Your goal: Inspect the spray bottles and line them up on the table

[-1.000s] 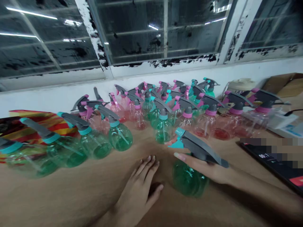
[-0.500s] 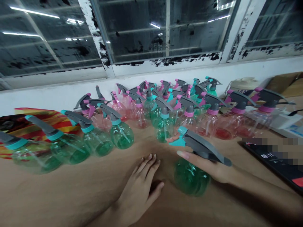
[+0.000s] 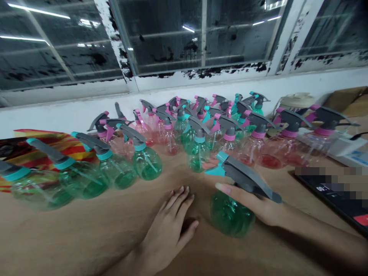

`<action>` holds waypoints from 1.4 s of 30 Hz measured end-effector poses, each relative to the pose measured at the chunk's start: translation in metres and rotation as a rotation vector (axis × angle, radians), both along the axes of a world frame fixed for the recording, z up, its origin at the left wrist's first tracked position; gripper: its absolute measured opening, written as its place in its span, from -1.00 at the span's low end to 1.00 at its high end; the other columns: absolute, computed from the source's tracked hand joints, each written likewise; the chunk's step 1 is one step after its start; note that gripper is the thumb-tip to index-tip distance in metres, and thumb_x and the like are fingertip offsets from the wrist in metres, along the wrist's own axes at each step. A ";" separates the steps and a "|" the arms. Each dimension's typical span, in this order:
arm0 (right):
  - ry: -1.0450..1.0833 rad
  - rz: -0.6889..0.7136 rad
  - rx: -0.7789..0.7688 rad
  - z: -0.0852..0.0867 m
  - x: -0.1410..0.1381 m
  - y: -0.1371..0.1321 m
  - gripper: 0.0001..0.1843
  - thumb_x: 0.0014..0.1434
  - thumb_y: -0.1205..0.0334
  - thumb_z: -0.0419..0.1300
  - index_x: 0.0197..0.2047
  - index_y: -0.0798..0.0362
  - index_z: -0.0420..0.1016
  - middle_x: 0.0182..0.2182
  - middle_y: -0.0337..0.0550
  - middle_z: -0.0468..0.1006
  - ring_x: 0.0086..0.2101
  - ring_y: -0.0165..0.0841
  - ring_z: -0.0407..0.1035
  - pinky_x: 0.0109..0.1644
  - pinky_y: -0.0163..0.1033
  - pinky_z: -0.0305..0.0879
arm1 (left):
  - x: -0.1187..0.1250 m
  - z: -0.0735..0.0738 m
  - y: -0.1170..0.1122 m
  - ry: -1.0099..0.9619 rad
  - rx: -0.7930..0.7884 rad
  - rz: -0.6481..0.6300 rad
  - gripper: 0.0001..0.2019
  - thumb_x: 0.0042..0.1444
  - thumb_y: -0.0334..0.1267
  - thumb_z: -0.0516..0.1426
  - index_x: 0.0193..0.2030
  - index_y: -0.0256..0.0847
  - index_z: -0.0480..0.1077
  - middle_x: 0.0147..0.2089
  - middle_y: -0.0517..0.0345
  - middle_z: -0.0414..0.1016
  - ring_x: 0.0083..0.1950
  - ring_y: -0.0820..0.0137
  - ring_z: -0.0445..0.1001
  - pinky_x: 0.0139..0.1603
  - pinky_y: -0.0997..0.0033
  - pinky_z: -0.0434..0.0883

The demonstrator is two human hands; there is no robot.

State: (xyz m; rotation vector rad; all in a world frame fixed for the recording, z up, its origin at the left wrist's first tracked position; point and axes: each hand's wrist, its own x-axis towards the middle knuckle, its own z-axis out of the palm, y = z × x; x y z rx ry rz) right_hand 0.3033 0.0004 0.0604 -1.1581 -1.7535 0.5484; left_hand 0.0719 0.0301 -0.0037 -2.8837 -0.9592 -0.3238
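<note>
My right hand [image 3: 253,201] is wrapped round the neck of a green spray bottle [image 3: 231,216] with a grey trigger head and teal nozzle, which stands on the wooden table [image 3: 86,237] in front of me. My left hand [image 3: 169,230] lies flat on the table just left of that bottle, fingers stretched out and holding nothing. Behind them stand several green spray bottles [image 3: 146,161] and pink spray bottles [image 3: 255,147] in a crowd along the wall.
A red and yellow striped cloth [image 3: 43,147] lies at the far left behind the green bottles. A dark phone or tablet [image 3: 339,195] lies at the right. A cream lidded container [image 3: 294,101] and a cardboard box [image 3: 345,99] stand at the back right under the window.
Both hands and the held bottle have stayed almost still; only the view has shifted slightly.
</note>
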 end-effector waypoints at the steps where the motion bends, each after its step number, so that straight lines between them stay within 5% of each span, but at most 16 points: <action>1: 0.011 0.015 -0.007 0.001 0.000 0.000 -0.82 0.16 0.10 0.15 -0.17 -0.07 0.44 -0.39 -0.24 0.52 -0.27 -0.29 0.45 -0.17 -0.18 0.40 | 0.000 0.000 0.000 0.002 -0.001 0.002 -0.54 0.27 -0.11 0.02 0.23 -0.31 0.17 0.30 -0.06 0.15 0.31 0.18 0.10 0.23 0.04 0.19; 5: 0.016 0.033 0.037 0.006 0.000 -0.001 -0.76 0.13 0.16 0.17 -0.09 -0.10 0.42 -0.27 -0.23 0.54 -0.21 -0.28 0.45 -0.11 -0.17 0.39 | 0.000 0.000 0.000 -0.008 -0.001 0.007 -0.54 0.26 -0.10 0.04 0.22 -0.31 0.19 0.29 -0.07 0.17 0.30 0.17 0.12 0.23 0.04 0.19; 19: 0.010 -0.035 0.012 0.006 -0.001 -0.002 -0.85 0.14 0.08 0.14 -0.35 -0.03 0.41 -0.47 -0.25 0.49 -0.43 -0.34 0.41 -0.37 -0.24 0.37 | 0.001 0.001 0.000 -0.028 -0.033 0.000 -0.55 0.27 -0.11 0.02 0.21 -0.32 0.20 0.29 -0.08 0.17 0.30 0.17 0.11 0.23 0.02 0.18; 25: 0.061 -0.004 0.024 0.003 -0.003 -0.002 -0.66 0.14 0.12 0.18 0.00 -0.10 0.36 -0.12 -0.18 0.52 -0.20 -0.26 0.45 -0.14 -0.16 0.42 | 0.002 0.001 -0.001 -0.001 -0.033 0.003 -0.54 0.27 -0.12 0.03 0.21 -0.34 0.19 0.29 -0.08 0.16 0.31 0.17 0.10 0.23 0.01 0.17; 29: 0.136 -0.114 0.005 -0.004 -0.006 -0.003 -0.44 0.11 0.09 0.20 0.17 -0.09 0.18 -0.15 -0.16 0.50 -0.26 -0.27 0.46 -0.16 -0.14 0.43 | 0.001 0.002 -0.001 0.010 -0.043 0.006 -0.55 0.27 -0.12 0.03 0.21 -0.33 0.19 0.30 -0.07 0.15 0.32 0.18 0.08 0.24 0.02 0.16; 37: 0.059 -0.120 0.086 0.001 -0.008 -0.004 -0.70 0.13 0.15 0.17 -0.03 -0.08 0.40 -0.25 -0.23 0.56 -0.15 -0.23 0.46 -0.01 -0.15 0.41 | 0.001 0.001 -0.001 -0.003 -0.053 -0.002 -0.57 0.27 -0.13 0.02 0.20 -0.32 0.20 0.30 -0.08 0.15 0.32 0.17 0.08 0.24 0.03 0.15; 42: 0.042 -0.078 0.091 0.007 -0.008 -0.004 -0.88 0.14 0.18 0.15 -0.22 -0.11 0.43 -0.38 -0.24 0.54 -0.34 -0.26 0.49 -0.26 -0.17 0.48 | 0.001 0.002 -0.001 -0.002 -0.064 0.000 -0.56 0.27 -0.13 0.02 0.21 -0.34 0.20 0.30 -0.09 0.15 0.32 0.16 0.08 0.23 0.01 0.16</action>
